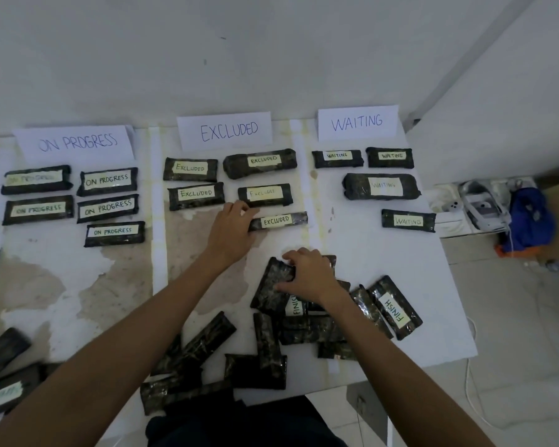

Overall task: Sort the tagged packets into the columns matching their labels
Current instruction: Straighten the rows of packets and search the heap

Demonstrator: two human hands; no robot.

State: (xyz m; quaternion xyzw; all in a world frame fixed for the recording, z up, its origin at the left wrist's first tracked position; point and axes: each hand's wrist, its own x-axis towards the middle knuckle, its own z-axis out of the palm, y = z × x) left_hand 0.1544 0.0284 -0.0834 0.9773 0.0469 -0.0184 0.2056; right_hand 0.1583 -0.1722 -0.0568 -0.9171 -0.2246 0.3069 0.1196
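Three paper headers stand at the table's far edge: ON PROGRESS (75,144), EXCLUDED (226,130) and WAITING (357,122). Dark packets with taped labels lie in columns under each. My left hand (229,225) holds the left end of an EXCLUDED packet (279,220), which lies low in the EXCLUDED column. My right hand (310,275) grips a dark packet (270,290) lying label-down on top of the unsorted pile (271,343) near the front. A FINISH packet (396,309) lies face up at the pile's right.
The table's right edge (455,301) runs close to the pile. Beyond it on the floor sit a power strip (449,204), a white-grey device (484,204) and a blue bag (530,217). More dark packets (4,369) lie at the front left.
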